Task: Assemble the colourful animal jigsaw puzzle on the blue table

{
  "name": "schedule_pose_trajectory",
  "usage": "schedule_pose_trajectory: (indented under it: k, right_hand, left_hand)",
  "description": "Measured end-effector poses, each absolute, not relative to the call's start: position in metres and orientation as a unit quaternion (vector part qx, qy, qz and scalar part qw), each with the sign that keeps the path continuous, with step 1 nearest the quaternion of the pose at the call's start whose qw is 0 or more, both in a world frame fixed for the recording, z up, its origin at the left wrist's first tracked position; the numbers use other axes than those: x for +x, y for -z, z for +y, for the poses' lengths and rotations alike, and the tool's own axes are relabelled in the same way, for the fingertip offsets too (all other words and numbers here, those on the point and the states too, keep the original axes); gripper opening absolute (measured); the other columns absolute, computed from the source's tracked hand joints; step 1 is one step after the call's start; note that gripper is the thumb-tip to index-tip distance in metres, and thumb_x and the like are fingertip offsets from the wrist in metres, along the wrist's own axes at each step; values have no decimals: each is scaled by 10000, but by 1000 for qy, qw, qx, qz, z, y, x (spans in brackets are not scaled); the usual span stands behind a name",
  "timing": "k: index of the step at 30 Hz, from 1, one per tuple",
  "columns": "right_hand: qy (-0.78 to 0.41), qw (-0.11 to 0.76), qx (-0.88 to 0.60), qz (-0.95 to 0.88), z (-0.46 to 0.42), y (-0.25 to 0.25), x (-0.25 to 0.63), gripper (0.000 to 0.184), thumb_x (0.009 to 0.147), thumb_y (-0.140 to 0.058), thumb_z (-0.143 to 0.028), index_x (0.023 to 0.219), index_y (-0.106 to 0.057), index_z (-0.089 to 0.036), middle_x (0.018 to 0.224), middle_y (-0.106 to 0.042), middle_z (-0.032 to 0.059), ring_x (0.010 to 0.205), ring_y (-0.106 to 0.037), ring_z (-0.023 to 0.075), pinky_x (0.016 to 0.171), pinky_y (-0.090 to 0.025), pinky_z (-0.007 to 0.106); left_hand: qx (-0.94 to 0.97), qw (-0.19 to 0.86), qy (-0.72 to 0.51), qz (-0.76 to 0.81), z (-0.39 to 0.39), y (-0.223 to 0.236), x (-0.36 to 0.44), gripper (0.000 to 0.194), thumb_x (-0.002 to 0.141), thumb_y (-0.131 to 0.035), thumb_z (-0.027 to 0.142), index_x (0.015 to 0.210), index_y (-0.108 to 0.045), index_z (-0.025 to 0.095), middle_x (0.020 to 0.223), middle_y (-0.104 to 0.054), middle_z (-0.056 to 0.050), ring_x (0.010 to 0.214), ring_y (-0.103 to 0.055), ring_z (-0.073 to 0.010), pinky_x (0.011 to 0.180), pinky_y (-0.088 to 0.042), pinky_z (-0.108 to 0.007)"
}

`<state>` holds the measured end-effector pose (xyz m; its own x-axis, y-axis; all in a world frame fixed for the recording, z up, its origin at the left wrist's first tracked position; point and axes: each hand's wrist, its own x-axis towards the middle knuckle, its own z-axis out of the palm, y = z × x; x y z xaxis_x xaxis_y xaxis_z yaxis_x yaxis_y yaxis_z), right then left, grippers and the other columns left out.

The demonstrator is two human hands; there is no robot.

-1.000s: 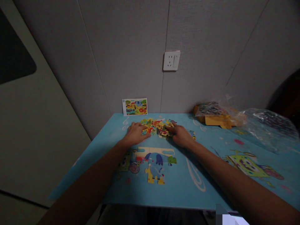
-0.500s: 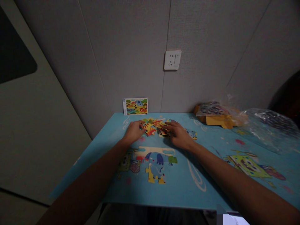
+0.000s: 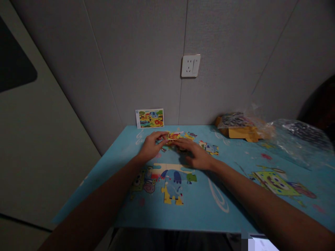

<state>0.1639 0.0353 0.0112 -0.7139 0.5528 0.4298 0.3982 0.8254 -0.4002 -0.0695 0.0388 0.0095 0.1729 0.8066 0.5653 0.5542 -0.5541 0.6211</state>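
Loose colourful puzzle pieces (image 3: 180,136) lie heaped near the far edge of the blue cartoon-printed table (image 3: 222,195). My left hand (image 3: 150,146) is curled at the left side of the heap, its fingertips pinched on a yellow-red piece (image 3: 171,137) lifted a little off the table. My right hand (image 3: 195,153) lies flat over the heap's near side, fingers stretched toward the left hand and touching the same piece. A partly joined section with a blue elephant (image 3: 171,179) sits nearer me. A few more pieces (image 3: 209,148) lie to the right of my right hand.
A small reference picture card (image 3: 149,118) leans on the grey wall under a white socket (image 3: 191,66). A yellow box in a plastic bag (image 3: 242,127) and a second clear bag (image 3: 303,139) sit at the back right. The table's left edge drops off beside a pale panel.
Both hands have drawn together over the heap. The left hand has lifted a yellow-red piece, and the right hand has slid left, uncovering pieces on its right side.
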Motion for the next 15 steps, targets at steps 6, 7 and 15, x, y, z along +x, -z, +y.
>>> schedule_pose_trajectory:
  k: [6, 7, 15]
  right_hand:
    - [-127, 360, -341, -859, 38, -9, 167, 756, 632, -506, -86, 1371, -531, -243, 1409, -524, 88, 1293, -467, 325, 1086, -342, 557]
    - [-122, 377, -353, -848, 40, -8, 168, 711, 646, -511, -96, 1345, -555, -216, 1393, -533, 104, 1275, -482, 324, 1076, -360, 547]
    - [-116, 346, -515, -776, 48, -7, 170, 436, 739, -545, -105, 1144, -701, -145, 1118, -679, 160, 1074, -593, 356, 969, -439, 558]
  left_hand:
    - [773, 81, -362, 514, 44, -5, -74, 443, 798, -700, 262, 1224, -607, 184, 1080, -660, -76, 1037, -579, -235, 958, -448, -404]
    - [780, 72, -330, 527, 44, -2, -75, 487, 770, -728, 282, 1230, -605, 178, 1097, -658, -85, 1057, -569, -253, 973, -433, -422]
    - [797, 63, -244, 548, 45, 3, -77, 512, 732, -747, 326, 1209, -630, 182, 1135, -674, -103, 1144, -530, -313, 1007, -395, -462]
